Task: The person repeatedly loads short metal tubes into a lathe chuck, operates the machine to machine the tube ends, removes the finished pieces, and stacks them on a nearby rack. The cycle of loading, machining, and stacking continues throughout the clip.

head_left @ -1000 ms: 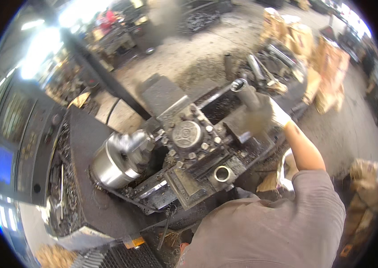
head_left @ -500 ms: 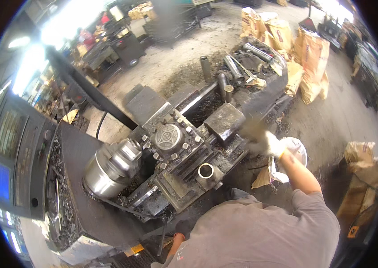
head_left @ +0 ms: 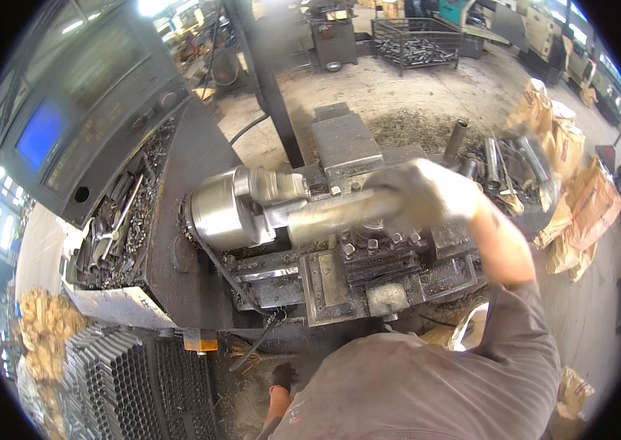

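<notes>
My right hand (head_left: 428, 194), in a white glove with dark fingers, is closed around a metal tube (head_left: 336, 218). Motion smears both. Held roughly level above the lathe's tool post, the tube points left, its end close to the jaws of the shiny lathe chuck (head_left: 222, 209). Whether it touches the jaws I cannot tell. Bolts of the tool post (head_left: 373, 246) show just below the tube. Low in front of the machine hangs my left hand (head_left: 283, 375), dark-gloved and close to a thin metal lever (head_left: 253, 346). Its fingers are too dark to make out.
A control panel (head_left: 97, 121) with a blue screen stands at left. Below it lie stacked tubes (head_left: 112, 374). Metal chips and tools fill a tray (head_left: 108, 227). Loose tubes (head_left: 492, 163) lie at the right end, near paper sacks (head_left: 587, 209). A wire bin (head_left: 417, 51) stands behind.
My right hand has come left from the lathe's right side to above the tool post, now with a tube. The upright tube on the carriage no longer shows there. The view has turned.
</notes>
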Demonstrator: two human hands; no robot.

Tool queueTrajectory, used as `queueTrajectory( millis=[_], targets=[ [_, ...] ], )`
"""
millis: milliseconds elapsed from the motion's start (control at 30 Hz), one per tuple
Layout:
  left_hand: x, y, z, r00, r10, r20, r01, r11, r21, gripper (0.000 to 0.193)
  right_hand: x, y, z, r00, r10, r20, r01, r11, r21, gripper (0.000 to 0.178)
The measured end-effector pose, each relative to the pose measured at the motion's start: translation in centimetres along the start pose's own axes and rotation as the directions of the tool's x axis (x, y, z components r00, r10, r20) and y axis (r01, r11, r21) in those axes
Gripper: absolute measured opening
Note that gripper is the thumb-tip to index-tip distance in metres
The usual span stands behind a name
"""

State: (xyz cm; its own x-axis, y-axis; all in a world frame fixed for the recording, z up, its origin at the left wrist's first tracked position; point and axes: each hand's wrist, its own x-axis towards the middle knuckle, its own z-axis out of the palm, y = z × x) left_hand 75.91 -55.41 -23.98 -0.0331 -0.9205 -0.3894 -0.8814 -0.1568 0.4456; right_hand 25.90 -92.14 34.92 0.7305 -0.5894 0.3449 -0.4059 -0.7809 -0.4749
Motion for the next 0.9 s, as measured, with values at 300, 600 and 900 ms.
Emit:
queueTrajectory(
  millis=[300, 600, 900],
  targets=[
    [-3.4, 0.7, -10.5, 0.767, -0.434, -0.473, 0.557, 0.817, 0.152, 0.036, 9.9, 15.9, 4.9, 0.746, 0.584, 0.320, -0.302, 0.725, -0.619, 0.037],
    [-4.0, 6.5, -21.4, 0.322, -0.871, -0.371, -0.452, 0.203, -0.869, 0.053, 8.6, 25.7, 11.4, 0.698, 0.347, 0.627, -0.144, 0.925, -0.352, 0.039],
    [-5.4, 6.8, -27.0, 0.643, -0.749, -0.158, -0.405, -0.157, -0.901, 0.071, 14.0, 22.6, 13.6, 0.797, 0.049, 0.602, 0.030, 0.992, -0.120, 0.073]
  ],
)
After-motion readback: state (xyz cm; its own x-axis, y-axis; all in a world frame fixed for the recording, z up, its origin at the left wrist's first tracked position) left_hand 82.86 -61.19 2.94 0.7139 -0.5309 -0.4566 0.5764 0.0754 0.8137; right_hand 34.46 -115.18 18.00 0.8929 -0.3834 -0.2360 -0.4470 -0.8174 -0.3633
